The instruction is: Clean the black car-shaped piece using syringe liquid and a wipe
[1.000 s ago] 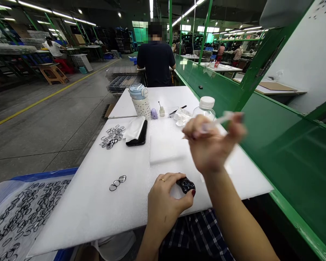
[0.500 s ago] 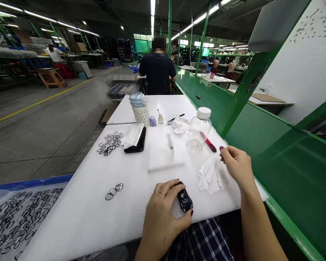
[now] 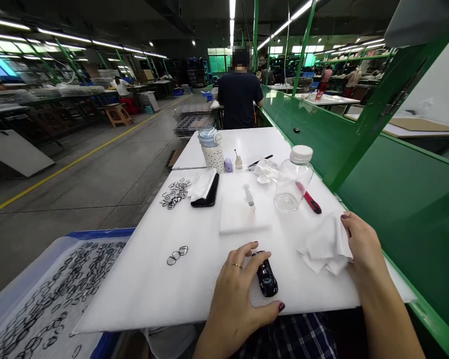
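Observation:
On the white foam-covered table lies a small black toy car [image 3: 266, 278]. My left hand [image 3: 239, 289] curves round its left side with fingers spread; the fingertips are at the car's far end and the thumb is apart from its near end. At the right, my right hand [image 3: 362, 244] pinches the edge of a white cloth [image 3: 327, 244], part of which is raised off the table. A red utility knife [image 3: 313, 203] and a clear jar with a white lid [image 3: 294, 179] stand beyond the cloth. A syringe [image 3: 249, 196] rests on a white foam pad [image 3: 243, 222].
Black rings [image 3: 177, 255] lie at the left, with a pile of rings [image 3: 175, 192] farther back. A phone [image 3: 207, 194] lies under tissue. A tumbler [image 3: 211, 152] stands behind it. A green partition [image 3: 404, 234] borders the right side. A person [image 3: 240, 97] sits ahead.
My right hand has lowered onto the white cloth and taken hold of its edge. My left hand's fingers have loosened, the thumb moving off the toy car. The camera view has turned left.

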